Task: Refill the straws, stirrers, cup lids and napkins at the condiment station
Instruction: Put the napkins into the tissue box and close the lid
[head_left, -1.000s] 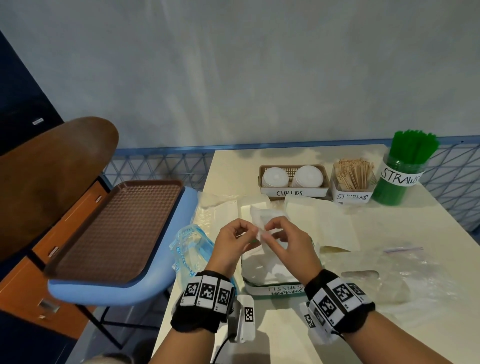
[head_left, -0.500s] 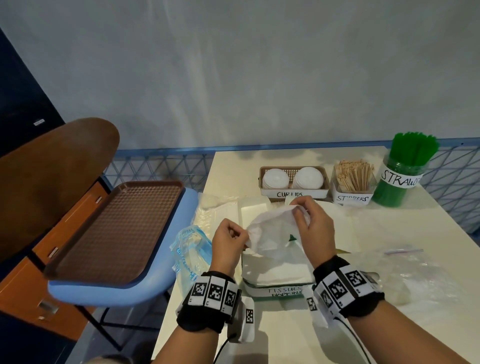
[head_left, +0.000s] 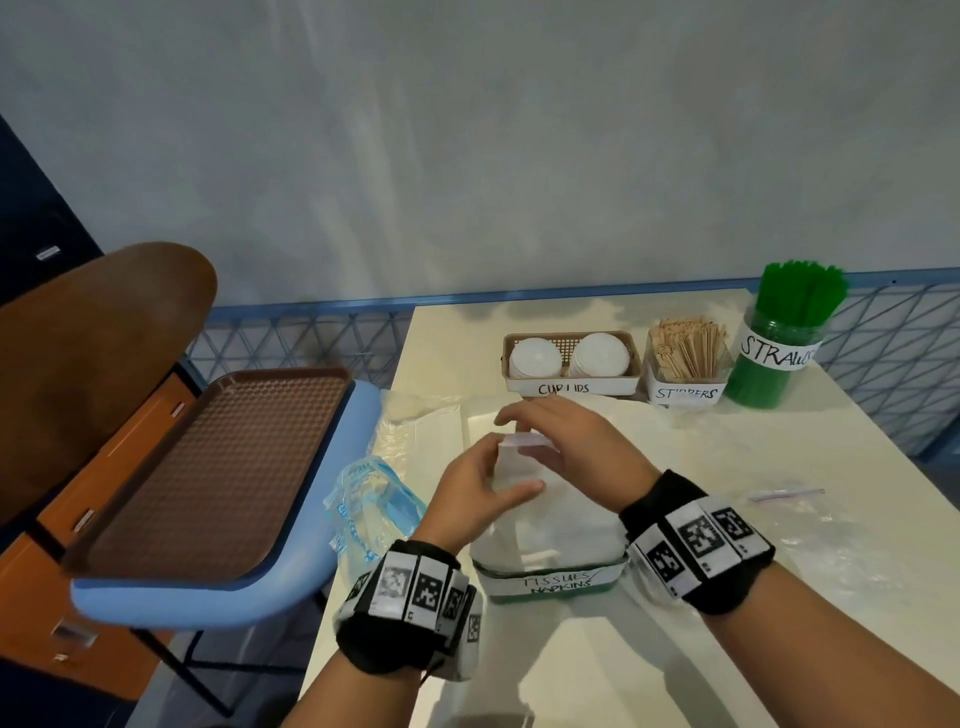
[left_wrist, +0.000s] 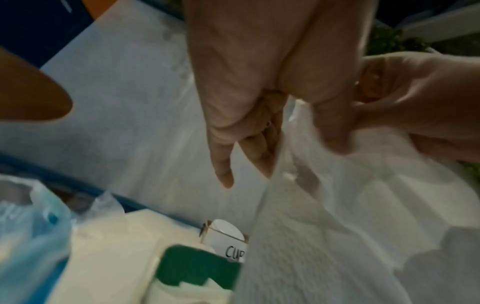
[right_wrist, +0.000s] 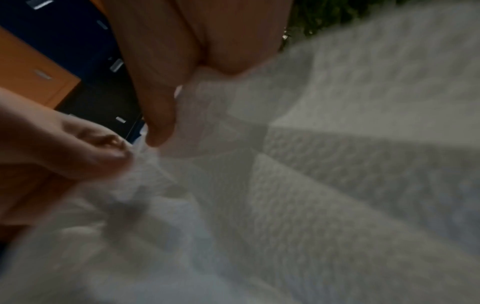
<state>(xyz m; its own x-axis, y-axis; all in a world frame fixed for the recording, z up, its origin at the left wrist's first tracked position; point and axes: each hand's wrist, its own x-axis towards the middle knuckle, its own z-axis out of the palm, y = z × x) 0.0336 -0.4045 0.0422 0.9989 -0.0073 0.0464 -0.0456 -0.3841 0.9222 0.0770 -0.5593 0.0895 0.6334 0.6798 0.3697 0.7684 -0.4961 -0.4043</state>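
Note:
A green tray (head_left: 558, 582) labelled TISSUES NAPKINS stands at the table's near edge with a stack of white napkins (head_left: 550, 530) in it. Both hands hover just above that stack and hold one white napkin (head_left: 514, 470) (left_wrist: 324, 236) (right_wrist: 337, 185) between them. My left hand (head_left: 483, 486) (left_wrist: 246, 102) pinches its left edge between thumb and fingers. Over its top edge lies my right hand (head_left: 571, 441) (right_wrist: 161, 92), pinching it with fingers stretched to the left. The lower part of the napkin hangs onto the stack.
At the back stand a basket of cup lids (head_left: 563, 388), a box of wooden stirrers (head_left: 685, 358) and a jar of green straws (head_left: 779, 353). Clear plastic bags (head_left: 831, 525) lie right, a blue bag (head_left: 374, 499) left. A brown tray (head_left: 223, 457) sits on the chair.
A second ago both hands pinched the napkin close together. The right hand then lifted and spread it out; now it has come down over the top edge, near the left hand.

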